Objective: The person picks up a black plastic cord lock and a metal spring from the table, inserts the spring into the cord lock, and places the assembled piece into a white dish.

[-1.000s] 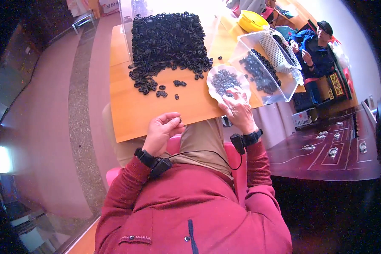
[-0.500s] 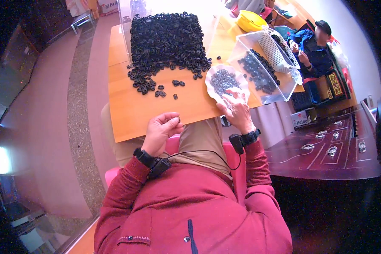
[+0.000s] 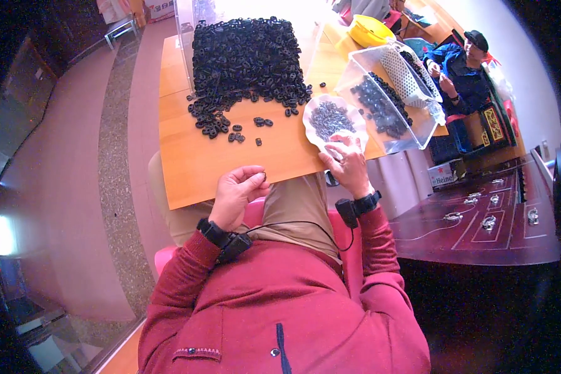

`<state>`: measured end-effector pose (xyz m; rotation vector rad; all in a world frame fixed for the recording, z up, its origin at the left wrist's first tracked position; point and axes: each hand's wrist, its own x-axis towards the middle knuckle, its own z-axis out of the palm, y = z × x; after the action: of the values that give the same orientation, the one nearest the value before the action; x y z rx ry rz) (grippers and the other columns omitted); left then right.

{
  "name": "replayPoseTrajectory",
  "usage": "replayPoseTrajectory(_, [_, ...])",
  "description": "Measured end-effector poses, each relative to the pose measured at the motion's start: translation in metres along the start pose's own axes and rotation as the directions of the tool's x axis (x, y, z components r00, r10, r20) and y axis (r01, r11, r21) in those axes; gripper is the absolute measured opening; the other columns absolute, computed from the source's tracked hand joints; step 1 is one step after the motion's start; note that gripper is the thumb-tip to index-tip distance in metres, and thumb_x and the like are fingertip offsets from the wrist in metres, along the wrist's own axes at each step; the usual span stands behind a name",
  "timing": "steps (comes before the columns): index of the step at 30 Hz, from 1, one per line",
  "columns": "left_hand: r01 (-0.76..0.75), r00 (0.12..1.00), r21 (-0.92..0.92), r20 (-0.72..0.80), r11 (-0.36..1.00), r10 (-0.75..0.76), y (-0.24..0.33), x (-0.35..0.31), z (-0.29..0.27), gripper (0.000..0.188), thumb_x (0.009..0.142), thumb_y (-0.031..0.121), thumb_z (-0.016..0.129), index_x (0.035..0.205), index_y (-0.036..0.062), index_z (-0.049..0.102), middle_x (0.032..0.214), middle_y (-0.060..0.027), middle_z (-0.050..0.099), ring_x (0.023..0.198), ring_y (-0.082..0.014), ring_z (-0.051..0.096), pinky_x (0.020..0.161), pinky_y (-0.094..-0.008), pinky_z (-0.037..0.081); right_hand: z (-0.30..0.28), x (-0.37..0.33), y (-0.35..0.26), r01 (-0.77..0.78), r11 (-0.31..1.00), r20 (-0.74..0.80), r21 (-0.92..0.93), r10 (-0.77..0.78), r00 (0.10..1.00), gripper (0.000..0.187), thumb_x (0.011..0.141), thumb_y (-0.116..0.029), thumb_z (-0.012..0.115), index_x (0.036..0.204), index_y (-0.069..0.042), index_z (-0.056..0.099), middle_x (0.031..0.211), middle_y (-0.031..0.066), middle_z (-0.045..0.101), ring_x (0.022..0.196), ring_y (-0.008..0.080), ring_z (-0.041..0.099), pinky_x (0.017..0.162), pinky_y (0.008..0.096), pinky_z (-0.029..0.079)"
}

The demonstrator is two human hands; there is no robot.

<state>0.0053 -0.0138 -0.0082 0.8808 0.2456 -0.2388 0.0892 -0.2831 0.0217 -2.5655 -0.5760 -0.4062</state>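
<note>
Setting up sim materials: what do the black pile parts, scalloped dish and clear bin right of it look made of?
Black parts: probably molded plastic, low sheen, uniform color; coated metal possible.
Scalloped dish: likely smooth plastic, pale and opaque; ceramic not ruled out.
Clear bin: probably rigid plastic, glossy, with see-through walls and crisp edges.

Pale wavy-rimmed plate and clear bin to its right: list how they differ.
The plate is round with a scalloped edge; the bin is straight-sided.
The plate is shallow and pale; the bin is deeper and see-through.
The plate holds shiny grey pieces; the bin's pieces look darker.
The right hand has its fingers at the plate; neither of the wearer's hands is at the bin.
Both hold many small pieces.
</note>
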Motion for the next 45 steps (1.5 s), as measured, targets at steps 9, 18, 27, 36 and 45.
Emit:
replayPoseTrajectory(9, [-0.003, 1.0, 0.018, -0.021, 1.0, 0.003, -0.001, 0.0, 0.001, 0.014, 0.09, 0.006, 0.062, 0.103, -0.0009, 0.063, 0.089, -0.0061, 0.066, 0.075, -0.0136, 0.066, 0.068, -0.0262, 0.057, 0.015, -0.007, 0.002, 0.045, 0.996, -0.12, 0.075, -0.036, 0.992, 0.012, 0.076, -0.008, 0.072, 0.084, -0.001, 0.069, 0.091, 0.012, 0.065, 0.091, 0.029, 0.059, 0.08, 0.0373, 0.047])
replayPoseTrajectory(18, [0.006, 1.0, 0.026, -0.029, 1.0, -0.006, -0.001, 0.0, 0.001, 0.015, 0.09, 0.006, 0.062, 0.103, -0.0009, 0.063, 0.088, -0.0063, 0.066, 0.074, -0.0138, 0.066, 0.068, -0.026, 0.057, 0.018, -0.007, 0.004, 0.038, 0.998, -0.218, 0.039, -0.029, 0.976, 0.009, 0.08, -0.005, 0.067, 0.088, -0.001, 0.066, 0.091, 0.0139, 0.064, 0.093, 0.0308, 0.058, 0.082, 0.0379, 0.046])
replayPoseTrajectory(27, [-0.032, 0.999, 0.086, -0.006, 0.996, 0.032, -0.005, 0.0, -0.001, 0.015, 0.09, 0.007, 0.062, 0.103, 0.0002, 0.063, 0.091, -0.0079, 0.066, 0.078, -0.0154, 0.066, 0.072, -0.0285, 0.057, 0.01, -0.002, -0.003, 0.021, 0.999, -0.178, 0.042, -0.014, 0.984, 0.007, 0.086, -0.005, 0.062, 0.091, 0.0, 0.063, 0.095, 0.0148, 0.062, 0.094, 0.0314, 0.057, 0.084, 0.0382, 0.046])
replayPoseTrajectory(36, [0.032, 0.998, 0.146, 0.055, 0.989, -0.04, 0.0, -0.006, 0.012, 0.02, 0.092, 0.01, 0.061, 0.109, -0.0013, 0.062, 0.094, -0.0066, 0.066, 0.081, -0.014, 0.065, 0.074, -0.0259, 0.055, 0.013, -0.006, -0.067, 0.189, 0.839, -0.027, 0.51, -0.205, 0.978, 0.005, 0.084, -0.001, 0.061, 0.087, 0.002, 0.058, 0.089, 0.0148, 0.059, 0.083, 0.0297, 0.06, 0.073, 0.034, 0.049])
replayPoseTrajectory(45, [-0.03, 0.984, 0.187, 0.178, 0.982, -0.004, 0.004, -0.009, 0.011, 0.02, 0.091, 0.014, 0.063, 0.104, -0.0021, 0.063, 0.087, -0.0038, 0.065, 0.075, -0.0107, 0.062, 0.068, -0.0234, 0.051, 0.016, -0.007, -0.092, 0.202, 0.816, 0.074, 0.541, -0.285, 0.956, 0.005, 0.082, 0.0, 0.062, 0.086, 0.002, 0.059, 0.087, 0.0162, 0.059, 0.081, 0.0325, 0.06, 0.069, 0.0361, 0.049])
